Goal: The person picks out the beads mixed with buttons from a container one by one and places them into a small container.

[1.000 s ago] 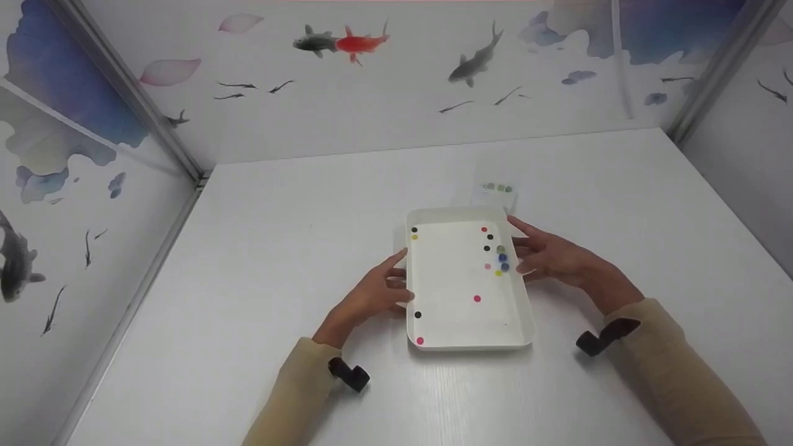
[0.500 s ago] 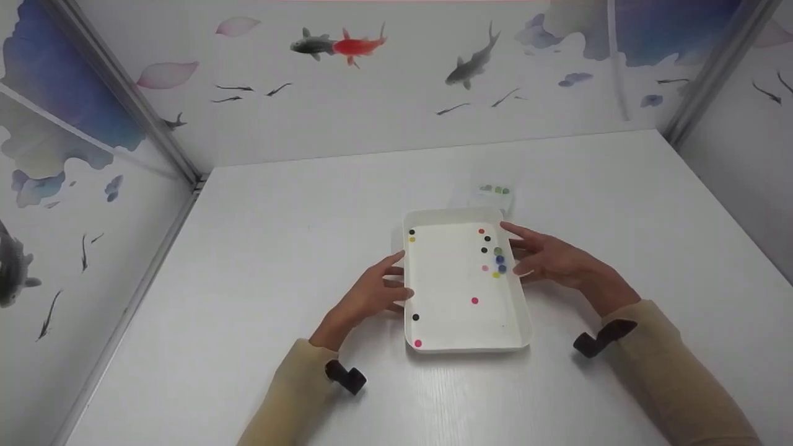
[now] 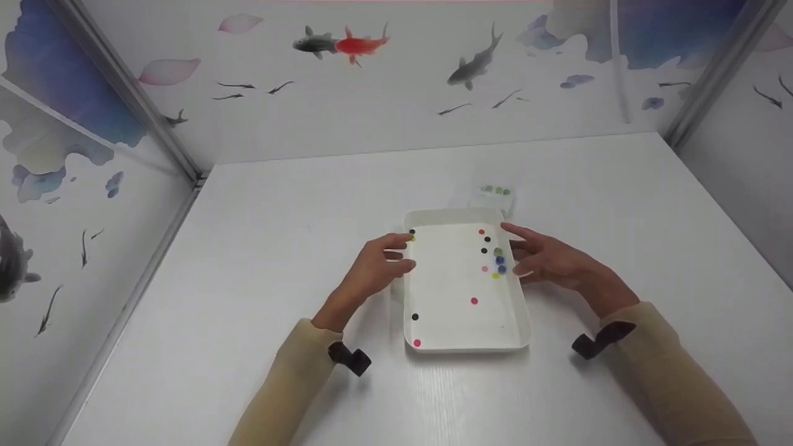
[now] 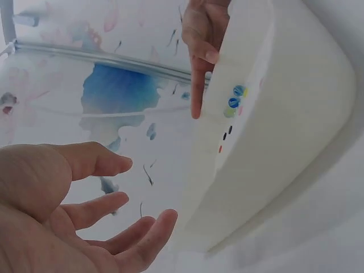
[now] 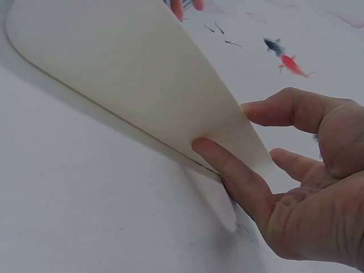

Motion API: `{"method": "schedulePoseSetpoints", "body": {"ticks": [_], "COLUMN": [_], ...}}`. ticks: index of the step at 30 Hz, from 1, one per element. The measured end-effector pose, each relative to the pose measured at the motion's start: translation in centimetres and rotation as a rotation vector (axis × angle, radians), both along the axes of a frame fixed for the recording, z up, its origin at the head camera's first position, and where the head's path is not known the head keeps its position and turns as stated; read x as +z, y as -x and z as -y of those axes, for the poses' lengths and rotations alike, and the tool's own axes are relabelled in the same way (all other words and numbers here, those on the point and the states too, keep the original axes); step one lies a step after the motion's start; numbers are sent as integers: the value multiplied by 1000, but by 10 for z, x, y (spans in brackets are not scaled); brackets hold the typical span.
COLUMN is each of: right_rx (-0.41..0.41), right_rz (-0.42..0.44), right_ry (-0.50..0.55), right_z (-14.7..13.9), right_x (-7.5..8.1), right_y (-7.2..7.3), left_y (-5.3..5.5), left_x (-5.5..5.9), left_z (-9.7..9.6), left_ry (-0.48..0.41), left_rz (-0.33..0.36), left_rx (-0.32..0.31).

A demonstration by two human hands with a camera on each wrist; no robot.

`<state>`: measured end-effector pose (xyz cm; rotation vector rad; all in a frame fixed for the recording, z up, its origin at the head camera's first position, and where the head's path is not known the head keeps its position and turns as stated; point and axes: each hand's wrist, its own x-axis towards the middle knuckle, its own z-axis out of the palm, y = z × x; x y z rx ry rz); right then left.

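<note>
A shallow white tray [image 3: 452, 334] lies on the table, with three glass marbles, two blue [image 4: 234, 102] and one greenish [image 4: 229, 112], along its right wall. Small flat coloured dots are scattered on its floor, among them a pink one [image 3: 474, 301] and a black one [image 3: 415, 317]. My left hand [image 3: 375, 263] hovers at the tray's left rim, its fingers spread and loosely bent; the left wrist view shows it apart from the wall. My right hand [image 3: 554, 257] holds the right wall, thumb at the rim and another finger [image 5: 224, 162] against the outside.
Just behind the tray's far right corner stands a small clear box [image 3: 494, 199] with several green marbles in it. White panels [image 3: 396, 105] painted with fish enclose the table [image 3: 279, 248] at the back and sides.
My left hand has come off the tray's left wall and shifted toward the far end, its fingers now beside the upper left rim. My right hand and the tray stay nearly in place.
</note>
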<state>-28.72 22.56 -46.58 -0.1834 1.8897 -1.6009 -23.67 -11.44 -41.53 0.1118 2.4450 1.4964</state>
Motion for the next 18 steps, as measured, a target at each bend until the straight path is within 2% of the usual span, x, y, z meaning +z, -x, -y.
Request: {"method": "schedulePoseSetpoints", "body": {"ticks": [3, 6, 12, 18], "right_rx": [-3, -10, -25, -26], "right_rz": [-4, -3, 7, 10], "right_ry": [-8, -11, -32, -48], "right_z": [1, 1, 2, 3], "right_x": [0, -1, -2, -1], "right_y": [1, 1, 2, 1], "left_y": [3, 8, 19, 24], "left_x": [6, 9, 12, 14], "left_z": [-2, -6, -18, -31], "left_ry": [-50, -87, -115, -128], "left_rz": [-7, 15, 60, 63], "left_rx": [-35, -64, -81, -91]}}
